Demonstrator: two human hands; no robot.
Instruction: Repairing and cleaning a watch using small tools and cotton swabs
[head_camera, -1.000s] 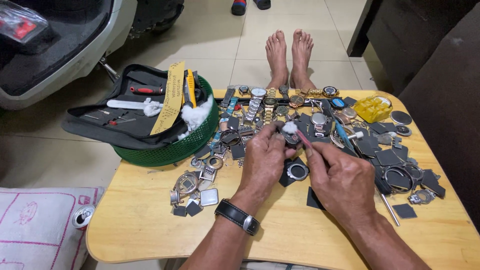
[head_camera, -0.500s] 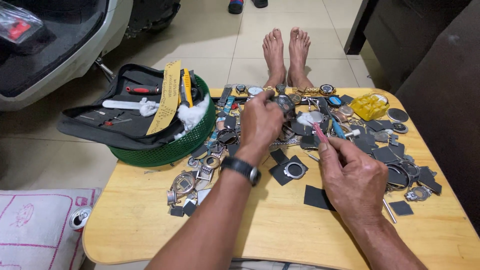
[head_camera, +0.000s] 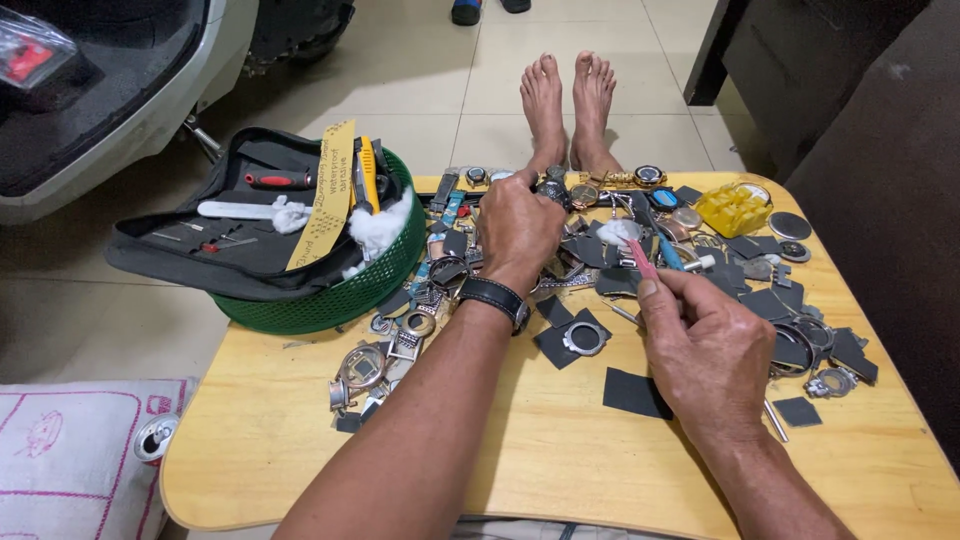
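Two hands at work over a table strewn with watch parts.

We see the left hand (head_camera: 518, 228), a black wristwatch (head_camera: 492, 297) on its wrist, curled palm-down over the far heap of watches (head_camera: 560, 190); whether its fingers grip anything there we cannot tell. The right hand (head_camera: 705, 345) pinches a slim pink-handled tool (head_camera: 640, 256), tip toward a white tuft. Between the hands a round watch case (head_camera: 584, 338) lies on a dark square (one of many) on the wooden table (head_camera: 560, 450). Farther left a green basket (head_camera: 330, 300) bears an open black tool pouch (head_camera: 240, 240); a yellow box (head_camera: 732, 208) sits far right.
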